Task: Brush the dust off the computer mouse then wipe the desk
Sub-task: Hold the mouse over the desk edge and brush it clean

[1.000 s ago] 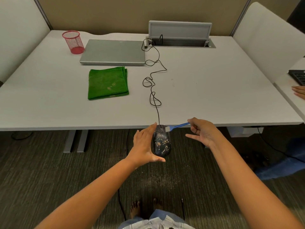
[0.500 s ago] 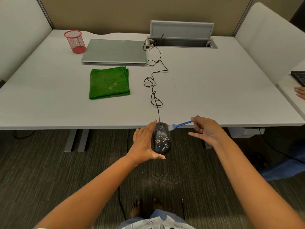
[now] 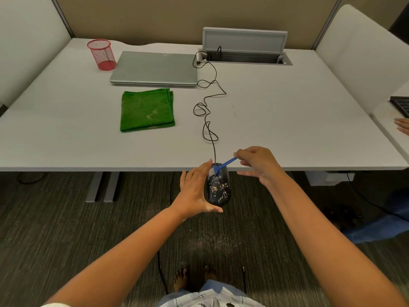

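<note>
2 hands at work just off the near edge of the white desk, above the carpet. Left hand holds the black wired mouse: thumb under its near end, fingers laid straight up its left side, close together. Right hand pinches the far end of the small blue brush between thumb and forefinger; other fingers loosely extended below. Bristle head sits on the front part of the mouse, near the buttons.

Pale yellowish crumbs speckle the rear hump of the mouse. Similar grit dusts the carpet beneath.

Handling, as judged:
- Mouse: light, rigid plastic shell, smooth and likely a bit slippery. A side-and-end cradle like this one looks sound and leaves the top bare for brushing.
- Cord runs in loose loops back across the desk to the laptop; slack appears ample, yet a tug could drag or snag.
- Brush: very light, thin stiff handle, soft bristles. The end pinch gives reach but little pressure; a grip nearer the head would press harder.

Green folded cloth lies flat on the desk, left of the cord, untouched: soft, limp, best bunched in 1 hand for the wiping step, which is not yet begun.
</note>
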`<state>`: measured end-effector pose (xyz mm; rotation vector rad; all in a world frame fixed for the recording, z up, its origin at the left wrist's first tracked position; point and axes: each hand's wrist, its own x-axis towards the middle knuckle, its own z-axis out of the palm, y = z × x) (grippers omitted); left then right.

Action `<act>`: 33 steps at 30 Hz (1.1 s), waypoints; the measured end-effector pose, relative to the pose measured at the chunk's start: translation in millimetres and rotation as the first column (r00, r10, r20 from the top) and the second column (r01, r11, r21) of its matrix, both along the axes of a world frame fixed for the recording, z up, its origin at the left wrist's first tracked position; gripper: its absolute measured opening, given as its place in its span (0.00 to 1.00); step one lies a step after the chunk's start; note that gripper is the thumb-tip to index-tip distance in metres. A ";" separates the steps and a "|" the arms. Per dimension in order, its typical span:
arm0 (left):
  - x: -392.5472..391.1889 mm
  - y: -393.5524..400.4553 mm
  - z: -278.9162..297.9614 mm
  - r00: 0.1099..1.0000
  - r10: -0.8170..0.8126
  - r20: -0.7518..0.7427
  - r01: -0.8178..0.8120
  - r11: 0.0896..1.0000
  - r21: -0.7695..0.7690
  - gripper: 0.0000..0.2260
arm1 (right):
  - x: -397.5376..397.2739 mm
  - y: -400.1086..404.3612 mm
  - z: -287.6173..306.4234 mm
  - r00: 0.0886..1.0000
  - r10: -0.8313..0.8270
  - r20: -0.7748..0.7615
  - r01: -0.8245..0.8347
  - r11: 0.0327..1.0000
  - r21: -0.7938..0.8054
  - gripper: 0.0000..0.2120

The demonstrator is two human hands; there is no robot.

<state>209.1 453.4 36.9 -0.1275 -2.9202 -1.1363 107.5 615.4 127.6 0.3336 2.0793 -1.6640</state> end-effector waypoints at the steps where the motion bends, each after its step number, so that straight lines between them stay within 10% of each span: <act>1: 0.3 -0.4 -0.4 1.000 0.001 -0.007 -0.001 1.000 -0.004 0.56 | -1.6 2.2 1.6 1.000 -0.013 -0.007 0.013 1.000 -0.003 0.07; 33: 4.5 0.6 -12.0 0.999 -0.035 -0.005 0.035 0.998 -0.048 0.56 | 6.7 5.3 14.7 0.993 0.010 -0.122 -0.002 0.998 0.070 0.10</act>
